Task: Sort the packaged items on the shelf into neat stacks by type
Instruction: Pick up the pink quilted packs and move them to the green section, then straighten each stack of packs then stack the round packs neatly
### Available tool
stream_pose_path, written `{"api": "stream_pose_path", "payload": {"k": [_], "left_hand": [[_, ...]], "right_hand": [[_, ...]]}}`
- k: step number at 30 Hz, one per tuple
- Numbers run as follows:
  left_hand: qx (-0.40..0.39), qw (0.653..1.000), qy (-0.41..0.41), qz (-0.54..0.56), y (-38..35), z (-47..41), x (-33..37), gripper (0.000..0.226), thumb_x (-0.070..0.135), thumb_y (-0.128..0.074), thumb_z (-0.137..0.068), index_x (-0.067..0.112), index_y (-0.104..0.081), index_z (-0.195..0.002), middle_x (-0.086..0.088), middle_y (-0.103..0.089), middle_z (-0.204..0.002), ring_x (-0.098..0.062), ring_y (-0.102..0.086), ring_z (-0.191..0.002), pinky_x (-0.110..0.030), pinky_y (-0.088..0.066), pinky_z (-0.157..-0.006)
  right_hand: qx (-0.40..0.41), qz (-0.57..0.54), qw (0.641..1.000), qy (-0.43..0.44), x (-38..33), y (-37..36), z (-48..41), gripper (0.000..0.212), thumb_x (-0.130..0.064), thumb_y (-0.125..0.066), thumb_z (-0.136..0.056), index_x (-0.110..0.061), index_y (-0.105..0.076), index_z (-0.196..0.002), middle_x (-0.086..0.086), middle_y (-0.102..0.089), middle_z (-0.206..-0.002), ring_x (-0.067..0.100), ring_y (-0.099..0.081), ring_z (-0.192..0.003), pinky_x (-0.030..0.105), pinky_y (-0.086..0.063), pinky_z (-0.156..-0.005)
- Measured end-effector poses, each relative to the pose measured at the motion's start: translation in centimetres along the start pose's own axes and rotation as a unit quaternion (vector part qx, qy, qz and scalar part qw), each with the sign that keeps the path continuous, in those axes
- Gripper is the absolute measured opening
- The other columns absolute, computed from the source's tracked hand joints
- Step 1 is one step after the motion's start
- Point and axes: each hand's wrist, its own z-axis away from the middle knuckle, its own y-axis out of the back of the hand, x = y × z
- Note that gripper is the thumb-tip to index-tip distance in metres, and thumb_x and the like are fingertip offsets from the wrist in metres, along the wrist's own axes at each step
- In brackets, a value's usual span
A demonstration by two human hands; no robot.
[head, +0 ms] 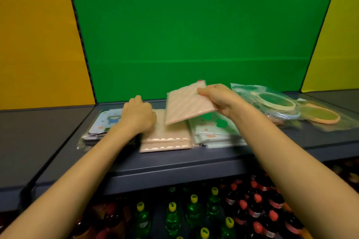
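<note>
My right hand (217,99) grips a flat pink striped package (186,105) by its right edge and holds it tilted above the shelf. Below it lies a stack of pink packages (167,141). My left hand (138,115) rests palm down on the left part of that pink stack, beside a light blue package stack (103,124). A pale green and white package stack (211,132) lies right of the pink one. Further right, round hoop-shaped items in clear bags (277,101) lie in a loose pile, one orange-rimmed (320,115).
The dark grey shelf (174,163) has a green back panel and yellow side panels. Below the shelf's front edge stand several bottles, green with yellow caps (172,217) and dark with red caps (256,205).
</note>
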Motion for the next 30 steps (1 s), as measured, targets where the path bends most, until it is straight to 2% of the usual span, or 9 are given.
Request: {"api": "stream_pose_path", "payload": {"k": [3, 6, 9, 11, 16, 18, 21, 25, 30], "left_hand": [[0.061, 0.998, -0.003, -0.030, 0.3, 0.2, -1.1, 0.041, 0.018, -0.040, -0.093, 0.008, -0.049, -0.132, -0.015, -0.043, -0.136, -0.032, -0.038, -0.126, -0.038, -0.031, -0.102], [0.081, 0.996, 0.026, 0.022, 1.1, 0.4, -2.7, 0.042, 0.017, -0.040, -0.094, 0.011, -0.048, -0.135, -0.014, -0.046, -0.139, -0.032, -0.038, -0.129, -0.039, -0.031, -0.103], [0.092, 0.990, 0.073, 0.083, 1.4, 0.7, -5.3, 0.041, 0.018, -0.041, -0.095, 0.007, -0.050, -0.134, -0.017, -0.049, -0.139, -0.034, -0.042, -0.129, -0.041, -0.034, -0.103], [0.083, 0.981, 0.110, 0.140, 1.4, 1.4, -7.1, 0.041, 0.021, -0.043, -0.096, 0.004, -0.050, -0.132, -0.019, -0.051, -0.138, -0.035, -0.045, -0.127, -0.043, -0.038, -0.104], [0.039, 0.927, 0.215, 0.306, 1.1, 4.4, -9.5, 0.040, 0.034, -0.039, -0.099, 0.005, -0.050, -0.123, -0.017, -0.056, -0.127, -0.030, -0.056, -0.103, -0.034, -0.043, -0.082], [-0.003, 0.842, 0.240, 0.484, 0.9, 5.8, -9.5, 0.033, 0.034, -0.039, -0.099, 0.007, -0.053, -0.111, -0.009, -0.064, -0.094, -0.018, -0.056, -0.074, -0.028, -0.042, -0.065], [-0.069, 0.726, 0.239, 0.641, 0.4, 6.4, -10.2, 0.040, 0.039, -0.039, -0.098, 0.009, -0.063, -0.088, -0.003, -0.072, -0.064, -0.019, -0.063, -0.066, -0.031, -0.046, -0.074], [-0.090, 0.695, 0.220, 0.679, 0.2, 5.4, -10.8, 0.037, 0.036, -0.040, -0.098, 0.012, -0.064, -0.083, -0.001, -0.074, -0.062, -0.011, -0.069, -0.052, -0.024, -0.053, -0.062], [-0.114, 0.692, 0.198, 0.684, -0.4, 3.8, -11.2, 0.039, 0.036, -0.045, -0.095, 0.009, -0.061, -0.118, -0.007, -0.074, -0.086, -0.021, -0.069, -0.071, -0.031, -0.053, -0.072]], "right_hand": [[-0.043, 0.017, 0.999, -0.014, 0.9, -1.0, -0.5, 0.015, -0.007, -0.051, -0.093, -0.008, -0.054, -0.078, 0.005, -0.059, -0.075, 0.005, -0.061, -0.046, 0.014, -0.050, -0.046], [-0.065, 0.166, 0.984, 0.007, 1.1, -1.7, -0.3, 0.011, -0.012, -0.052, -0.092, -0.003, -0.057, -0.097, 0.008, -0.058, -0.082, 0.013, -0.055, -0.063, 0.018, -0.047, -0.049], [-0.076, 0.399, 0.912, 0.057, 0.5, -1.6, 0.9, 0.039, -0.024, -0.052, -0.093, 0.001, -0.053, -0.122, 0.018, -0.058, -0.115, 0.029, -0.058, -0.104, 0.033, -0.047, -0.087], [-0.073, 0.444, 0.889, 0.087, 0.0, -1.8, 1.7, 0.048, -0.029, -0.049, -0.094, 0.003, -0.046, -0.130, 0.019, -0.051, -0.135, 0.031, -0.049, -0.124, 0.036, -0.040, -0.103], [-0.176, 0.249, 0.945, 0.118, -0.1, -5.5, 2.4, 0.051, -0.022, -0.047, -0.097, -0.004, -0.034, -0.143, 0.009, -0.039, -0.149, 0.021, -0.039, -0.136, 0.033, -0.027, -0.116], [-0.202, 0.189, 0.956, 0.098, 0.1, -8.3, 2.5, 0.054, -0.022, -0.047, -0.097, -0.002, -0.032, -0.144, 0.011, -0.037, -0.150, 0.022, -0.037, -0.137, 0.035, -0.026, -0.117], [-0.207, 0.158, 0.964, 0.047, 0.9, -12.2, 2.2, 0.061, -0.030, -0.046, -0.096, -0.002, -0.027, -0.146, 0.013, -0.031, -0.153, 0.026, -0.034, -0.139, 0.033, -0.030, -0.111], [-0.183, 0.055, 0.980, -0.046, 1.7, -15.8, 1.6, 0.059, -0.030, -0.048, -0.095, 0.000, -0.032, -0.143, 0.013, -0.041, -0.147, 0.029, -0.046, -0.130, 0.037, -0.035, -0.110], [-0.137, 0.005, 0.987, -0.085, 1.9, -18.2, 2.6, 0.041, -0.025, -0.047, -0.094, -0.003, -0.051, -0.128, 0.017, -0.063, -0.123, 0.031, -0.063, -0.108, 0.044, -0.050, -0.097]]}}
